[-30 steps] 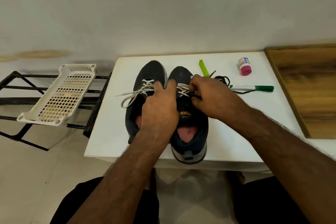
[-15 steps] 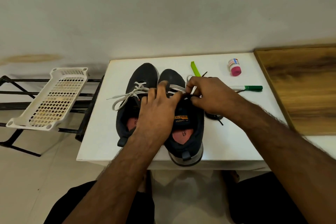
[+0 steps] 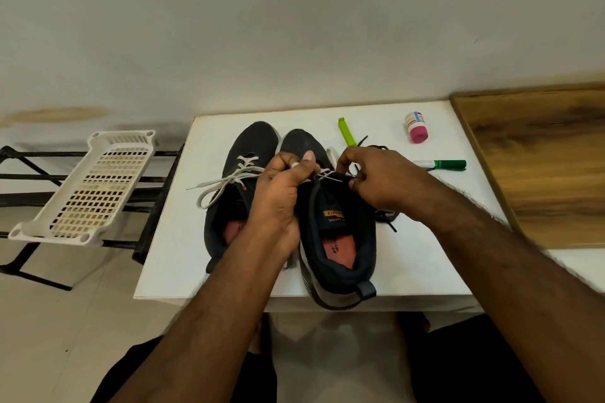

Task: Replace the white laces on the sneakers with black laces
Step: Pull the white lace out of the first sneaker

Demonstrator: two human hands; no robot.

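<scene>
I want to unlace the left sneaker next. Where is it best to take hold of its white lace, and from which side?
Probably grip the loose end of the white lace, pinching it from the left. It trails off the left sneaker onto the bare table, where nothing blocks it. Both the left hand and right hand are busy on the right sneaker.

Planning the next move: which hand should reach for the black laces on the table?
Probably the right hand: the black laces lie directly beside and under it, right of the right sneaker. The left hand pinches the white lace and would have to cross over.
</scene>
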